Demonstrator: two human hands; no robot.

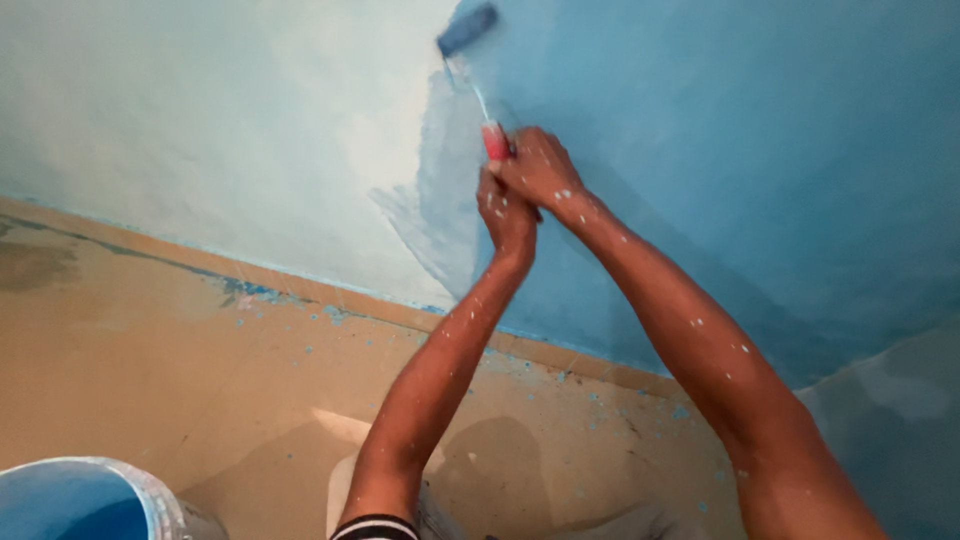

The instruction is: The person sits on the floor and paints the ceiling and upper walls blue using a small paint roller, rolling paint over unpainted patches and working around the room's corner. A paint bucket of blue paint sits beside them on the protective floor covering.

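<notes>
Hands grip tight: right hand [543, 168] and left hand [507, 215] both hold the red-handled blue paint roller [467, 30], its head on the blue wall [760, 130] above them. Long, even strokes would work best.

Matt plaster wall [800, 150], part wet blue, part pale; fuzzy blue paint roller [467, 30] with red plastic handle [495, 140]; smooth, paint-speckled tan floor [150, 350]; plastic bucket [150, 495].

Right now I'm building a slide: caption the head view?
Both hands, left hand and right hand, grip a paint roller spreading blue on a wall.
</notes>
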